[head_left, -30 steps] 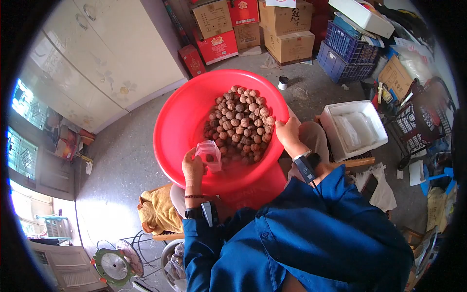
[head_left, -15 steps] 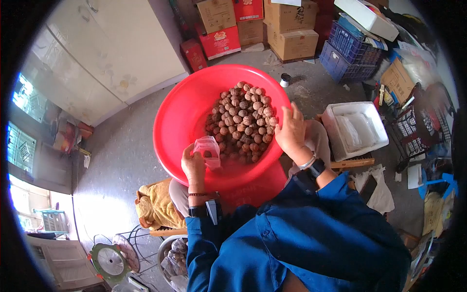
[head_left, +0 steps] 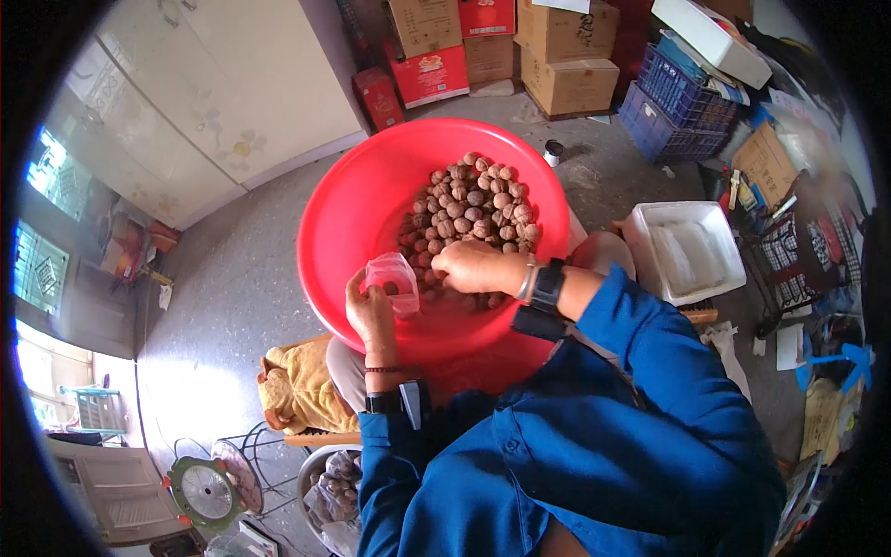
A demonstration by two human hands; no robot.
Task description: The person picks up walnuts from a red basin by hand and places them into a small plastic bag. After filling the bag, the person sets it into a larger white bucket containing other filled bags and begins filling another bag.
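A large red plastic basin [head_left: 343, 213] holds a heap of brown walnuts [head_left: 478, 200], piled toward its right side. At the basin's near left, my left hand [head_left: 371, 316] is closed on the edge of a small clear plastic bag [head_left: 401, 271]. A dark round walnut [head_left: 391, 288] shows inside that bag. My right hand [head_left: 478, 267] reaches across the near part of the heap, just right of the bag. Its fingers are curled together and point left; whatever is between the fingertips is hidden.
A white foam box [head_left: 687, 251] stands right of the basin. Blue crates [head_left: 682, 97] and cardboard boxes [head_left: 571, 84] are stacked behind. Yellow cloth [head_left: 311, 385] lies at the left, above a tub of bagged items [head_left: 336, 492]. A small cup [head_left: 553, 151] stands on the floor.
My right hand has moved left from the basin's right rim to beside the bag, its spread fingers now curled. My left hand still holds the bag in nearly the same place.
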